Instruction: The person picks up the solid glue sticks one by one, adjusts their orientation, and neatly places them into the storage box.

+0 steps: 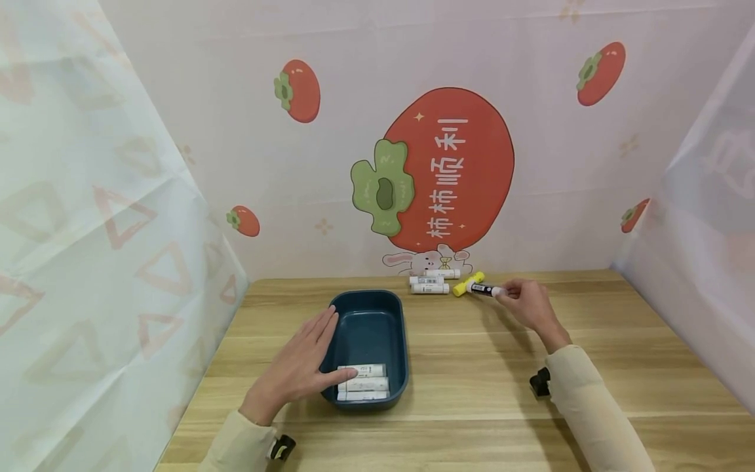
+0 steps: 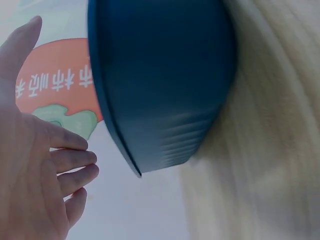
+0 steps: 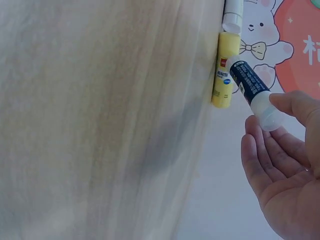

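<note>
My right hand (image 1: 527,301) pinches a glue stick (image 1: 485,290) with a dark blue label by its whitish end, between thumb and fingers. The stick's far end overlaps a yellow glue stick (image 3: 222,92) in the right wrist view; whether they touch I cannot tell. My left hand (image 1: 303,360) lies spread over the left side of a dark blue tray (image 1: 404,341), thumb reaching across the rim above the white glue sticks (image 1: 371,385) inside. In the left wrist view its fingers (image 2: 72,160) are extended beside the tray's outer wall, holding nothing.
White glue sticks (image 1: 429,288) lie grouped at the table's back edge, left of the yellow one. Behind the wooden table (image 1: 472,393) hangs a sheet (image 1: 548,164) printed with persimmons, and further sheeting (image 1: 106,262) rises on the left.
</note>
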### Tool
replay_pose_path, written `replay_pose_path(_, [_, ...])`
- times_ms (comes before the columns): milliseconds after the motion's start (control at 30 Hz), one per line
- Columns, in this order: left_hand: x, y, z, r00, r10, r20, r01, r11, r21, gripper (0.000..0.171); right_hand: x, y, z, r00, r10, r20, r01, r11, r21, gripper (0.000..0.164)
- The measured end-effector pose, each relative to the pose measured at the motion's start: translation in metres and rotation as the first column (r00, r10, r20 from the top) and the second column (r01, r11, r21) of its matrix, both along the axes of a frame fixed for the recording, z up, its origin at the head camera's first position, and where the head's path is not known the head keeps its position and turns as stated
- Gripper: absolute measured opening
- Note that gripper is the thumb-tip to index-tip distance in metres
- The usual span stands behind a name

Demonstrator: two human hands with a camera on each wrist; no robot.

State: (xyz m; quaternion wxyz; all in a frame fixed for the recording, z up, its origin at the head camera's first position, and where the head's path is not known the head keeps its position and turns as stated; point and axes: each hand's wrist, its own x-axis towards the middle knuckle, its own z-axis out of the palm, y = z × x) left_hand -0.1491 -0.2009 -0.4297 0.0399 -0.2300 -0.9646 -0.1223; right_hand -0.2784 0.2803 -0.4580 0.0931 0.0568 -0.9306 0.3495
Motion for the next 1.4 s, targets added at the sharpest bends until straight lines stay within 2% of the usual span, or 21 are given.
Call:
replay_pose_path(200, [-0.003, 0.007, 0.013, 1.0, -0.031, -0.004, 0.031, 0.998, 0.058, 0.104, 0.006, -0.004, 0.007, 0.998, 0.06, -0.012, -0.06, 0.998, -0.01, 0.028])
replay_pose_path(400, [-0.009, 0.016, 0.024, 0.994, -0.091, -0.054, 0.095, 0.992, 0.085, 0.095, 0.017, -0.016, 0.019, 0.985, 0.166, -0.036, -0.168, 0.985, -0.035, 0.026])
replay_pose_path(700, [-0.017, 0.031, 0.03, 0.987, -0.141, -0.081, 0.152, 0.977, 0.147, 0.083, 0.037, -0.039, 0.036, 0.95, 0.3, -0.085, -0.308, 0.945, -0.108, 0.015])
replay_pose_path(967, [-0.027, 0.048, 0.03, 0.975, -0.188, -0.122, 0.208, 0.96, 0.186, 0.074, 0.057, -0.061, 0.05, 0.918, 0.387, -0.09, -0.398, 0.898, -0.19, 0.022])
replay_pose_path(1167, [-0.031, 0.061, 0.029, 0.957, -0.221, -0.186, 0.267, 0.924, 0.275, 0.065, 0.074, -0.084, 0.061, 0.881, 0.468, -0.073, -0.472, 0.854, -0.219, 0.023])
replay_pose_path(1400, [-0.031, 0.069, 0.024, 0.949, -0.255, -0.185, 0.311, 0.853, 0.42, 0.049, 0.086, -0.106, 0.069, 0.827, 0.555, -0.093, -0.559, 0.794, -0.238, 0.023])
